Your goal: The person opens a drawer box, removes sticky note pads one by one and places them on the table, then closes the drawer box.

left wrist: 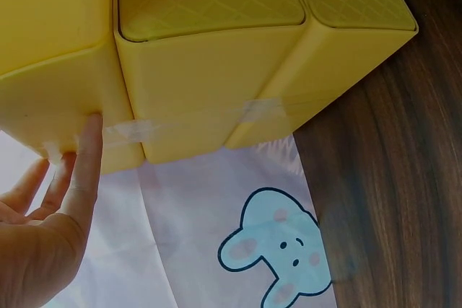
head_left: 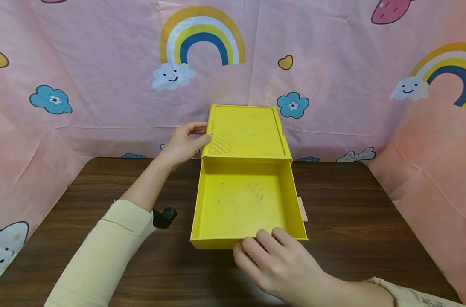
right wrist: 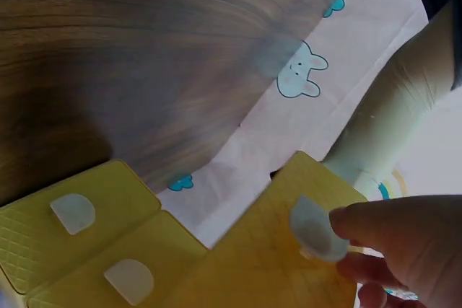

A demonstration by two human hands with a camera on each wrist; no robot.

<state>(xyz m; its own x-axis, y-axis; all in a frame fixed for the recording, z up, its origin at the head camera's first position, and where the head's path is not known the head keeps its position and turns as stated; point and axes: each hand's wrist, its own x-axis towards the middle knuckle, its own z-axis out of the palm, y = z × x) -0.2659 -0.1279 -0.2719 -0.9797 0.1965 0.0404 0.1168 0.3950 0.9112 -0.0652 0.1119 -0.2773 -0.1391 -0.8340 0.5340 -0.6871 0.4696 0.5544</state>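
Observation:
A yellow drawer box stands on the dark wooden table, its top drawer pulled far out toward me. Nothing lies inside the drawer apart from dark scuff marks. My left hand steadies the box at its left edge, thumb over the top and fingers straight against the side. In the left wrist view, one straight finger touches the yellow wall. My right hand is at the drawer's front, fingers curled over the front edge. In the right wrist view, my thumb is at the pale half-round handle of that drawer.
Two lower drawer fronts carry similar pale handles. Clear tape runs across the joined box sections. The wooden table extends on both sides. A pink patterned cloth hangs behind and around it.

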